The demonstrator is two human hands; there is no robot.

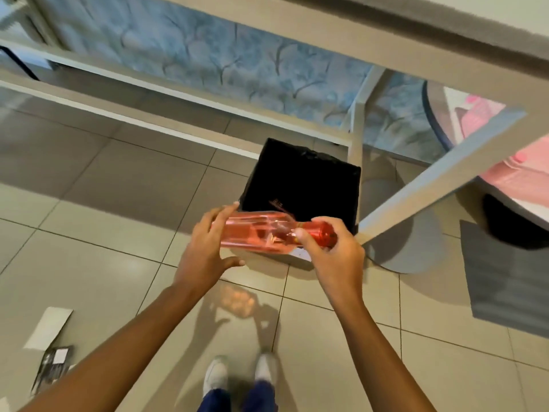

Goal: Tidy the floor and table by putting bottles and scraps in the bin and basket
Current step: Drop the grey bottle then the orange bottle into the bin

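A clear pink plastic bottle with a red cap lies sideways in the air, just in front of a bin lined with a black bag. My right hand grips its neck and cap end. My left hand cups the bottle's base with the fingers spread. The bin stands on the tiled floor beside a table leg. A scrap of white card and a dark printed wrapper lie on the floor at the lower left.
White table legs and rails cross the view around the bin. A grey mat lies at the right, by a round white base holding something pink. My white shoes stand at the bottom centre.
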